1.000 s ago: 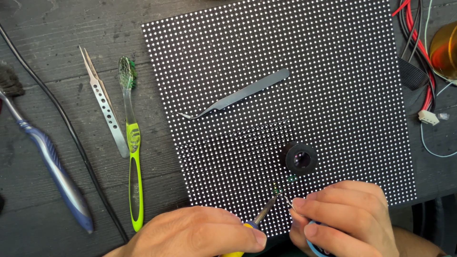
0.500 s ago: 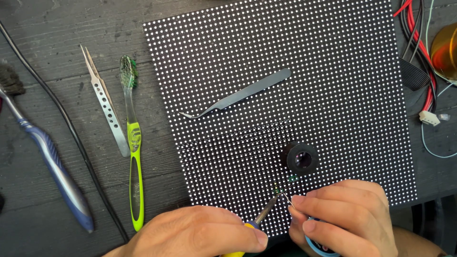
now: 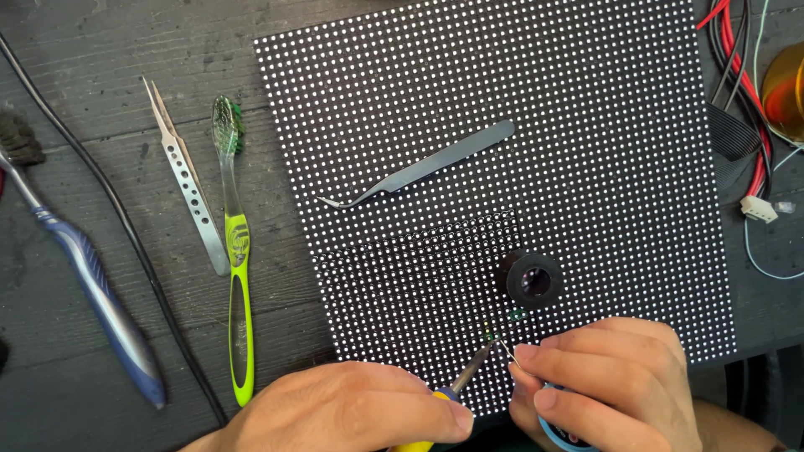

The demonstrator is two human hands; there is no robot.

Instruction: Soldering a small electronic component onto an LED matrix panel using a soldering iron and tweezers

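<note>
Left of the panel lie straight tweezers (image 3: 186,177), a green toothbrush (image 3: 235,251), a blue toothbrush (image 3: 88,276) and a black cable (image 3: 109,205).

We note a dark grey wooden tabletop (image 3: 100,100), its planks weathered, with grain running left to right and fine cracks on the left side. A black cable (image 3: 126,226) crosses it from the far left corner toward the near edge. At the far right we list a bundle of red, black and white wires (image 3: 741,92) and an amber, translucent round object (image 3: 787,79), cut by the frame. Light is bright and even, with soft shadows. No wall, floor or window shows.
</note>
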